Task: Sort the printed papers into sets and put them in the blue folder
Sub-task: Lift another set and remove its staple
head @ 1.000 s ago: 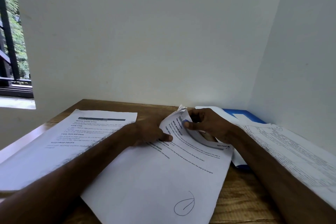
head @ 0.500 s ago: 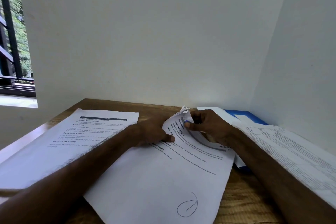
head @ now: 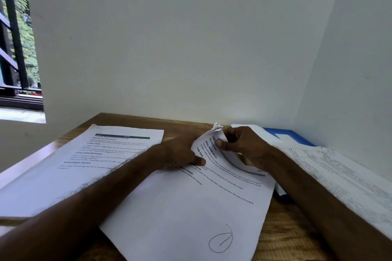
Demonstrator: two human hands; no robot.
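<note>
Sorting printed papers on a wooden desk set into a white-walled corner, with a barred window at upper left.

The blue folder lies at the right by the wall, mostly covered by loose printed sheets. My right hand pinches the curled-up top corner of the middle stack of printed papers. My left hand presses that stack with a straight thumb, its fingers hidden behind the curl. Another paper stack lies at left, partly cut off.

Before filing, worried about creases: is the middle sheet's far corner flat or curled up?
Curled up: the right hand pinches the middle sheet by its corner, bowed upward; left hand presses it down.
</note>
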